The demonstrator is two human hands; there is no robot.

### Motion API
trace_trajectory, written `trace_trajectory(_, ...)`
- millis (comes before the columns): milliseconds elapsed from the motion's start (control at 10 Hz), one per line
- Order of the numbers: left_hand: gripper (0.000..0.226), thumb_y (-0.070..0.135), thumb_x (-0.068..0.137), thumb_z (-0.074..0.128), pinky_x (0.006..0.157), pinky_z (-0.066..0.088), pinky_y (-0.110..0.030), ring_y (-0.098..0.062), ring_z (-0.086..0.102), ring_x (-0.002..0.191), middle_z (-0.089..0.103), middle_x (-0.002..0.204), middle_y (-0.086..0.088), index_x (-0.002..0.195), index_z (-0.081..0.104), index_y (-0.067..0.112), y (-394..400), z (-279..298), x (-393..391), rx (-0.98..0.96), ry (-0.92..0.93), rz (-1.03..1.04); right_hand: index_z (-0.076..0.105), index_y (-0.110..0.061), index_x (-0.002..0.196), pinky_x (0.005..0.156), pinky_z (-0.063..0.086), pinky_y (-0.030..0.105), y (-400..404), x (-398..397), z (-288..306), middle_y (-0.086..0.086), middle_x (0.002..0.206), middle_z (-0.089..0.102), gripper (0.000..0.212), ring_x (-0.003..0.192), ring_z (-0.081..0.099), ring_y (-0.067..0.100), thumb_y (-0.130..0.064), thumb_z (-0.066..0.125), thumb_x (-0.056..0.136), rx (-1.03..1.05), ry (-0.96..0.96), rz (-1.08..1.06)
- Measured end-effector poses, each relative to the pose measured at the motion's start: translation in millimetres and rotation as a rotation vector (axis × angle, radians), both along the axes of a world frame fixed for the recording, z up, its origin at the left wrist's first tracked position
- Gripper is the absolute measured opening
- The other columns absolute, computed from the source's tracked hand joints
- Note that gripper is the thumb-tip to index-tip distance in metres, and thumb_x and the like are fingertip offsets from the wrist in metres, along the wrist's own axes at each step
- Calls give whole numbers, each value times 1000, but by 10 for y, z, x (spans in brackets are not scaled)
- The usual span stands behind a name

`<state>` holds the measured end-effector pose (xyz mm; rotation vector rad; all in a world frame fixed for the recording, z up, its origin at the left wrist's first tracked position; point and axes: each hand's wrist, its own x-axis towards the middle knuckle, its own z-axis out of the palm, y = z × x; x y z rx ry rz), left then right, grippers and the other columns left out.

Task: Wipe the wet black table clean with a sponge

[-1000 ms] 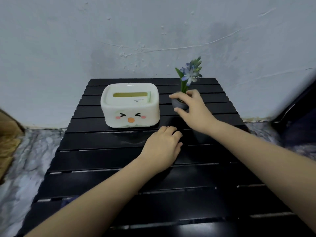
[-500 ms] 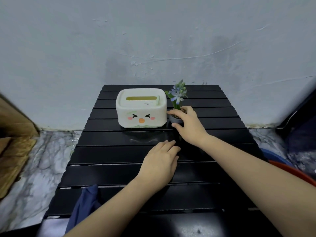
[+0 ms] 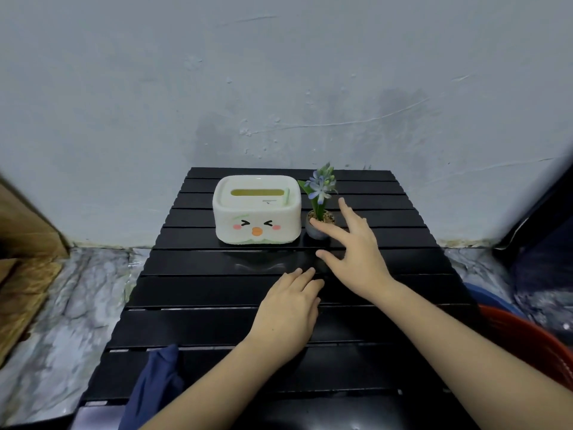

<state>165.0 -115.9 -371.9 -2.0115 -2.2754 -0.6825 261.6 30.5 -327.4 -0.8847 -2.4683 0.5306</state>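
Observation:
The black slatted table (image 3: 198, 324) stands against a grey wall. A wet sheen shows on a slat in front of the white tissue box (image 3: 256, 210). My left hand (image 3: 286, 315) lies palm down, fingers together, on the table's middle; whether anything is under it is hidden. My right hand (image 3: 353, 246) hovers just right of a small potted blue flower (image 3: 319, 209), fingers spread, with one fingertip close to the pot's rim and nothing held. No sponge is visible.
A dark blue cloth (image 3: 155, 386) hangs over the table's near left edge. A red basin (image 3: 533, 346) and a blue one (image 3: 490, 296) sit on the floor at the right. Brown wood (image 3: 21, 262) stands at the left on the marble floor.
My right hand carried the flower pot left, next to the tissue box, then let go and spread its fingers. My left hand stayed flat on the table. The camera pulled back.

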Motion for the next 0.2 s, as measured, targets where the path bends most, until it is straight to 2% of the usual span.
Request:
trace_trajectory(100,36,25,86,61,104,46,-38,-21,57,125,61,133,-1,122,63,23,-80,-24,21,21,-1,-3,50,-49,136,123,1,41,-289,259,41,-3,163,13,55,151,11,16,-34,71,87,14,-8,-8)
trace_trajectory(200,39,30,76,71,98,51,-33,-16,62,117,65,126,5,115,67,30,-287,-52,112,17,-5,17,56,-54,127,124,7,43,-714,593,96,-22,156,20,42,145,12,-3,-41,68,88,-72,90,-44)
